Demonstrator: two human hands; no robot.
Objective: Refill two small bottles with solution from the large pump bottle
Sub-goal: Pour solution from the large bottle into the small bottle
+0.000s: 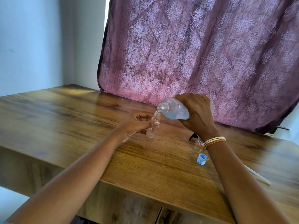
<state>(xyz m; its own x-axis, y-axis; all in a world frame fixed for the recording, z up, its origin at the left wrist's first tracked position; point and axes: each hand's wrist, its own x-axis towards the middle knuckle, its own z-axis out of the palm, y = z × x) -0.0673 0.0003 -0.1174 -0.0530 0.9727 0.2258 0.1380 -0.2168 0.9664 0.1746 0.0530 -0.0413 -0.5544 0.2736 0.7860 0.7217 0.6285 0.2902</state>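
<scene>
My right hand point(196, 113) grips the large clear bottle point(174, 109), tipped on its side with its open threaded neck pointing left and down. Pale liquid lies in its lower half. The neck touches the mouth of a small clear bottle point(154, 122), which my left hand point(139, 122) holds upright just above the wooden table point(80, 113). A second small clear bottle point(199, 144) with a red label stands on the table behind my right wrist, partly hidden. The black pump head point(193, 136) lies beside it.
A small blue cap point(201, 159) lies on the table near my right forearm. A pale stick point(257, 175) rests near the right edge. A patterned purple curtain point(194, 54) hangs behind the table. The table's front edge runs below my arms.
</scene>
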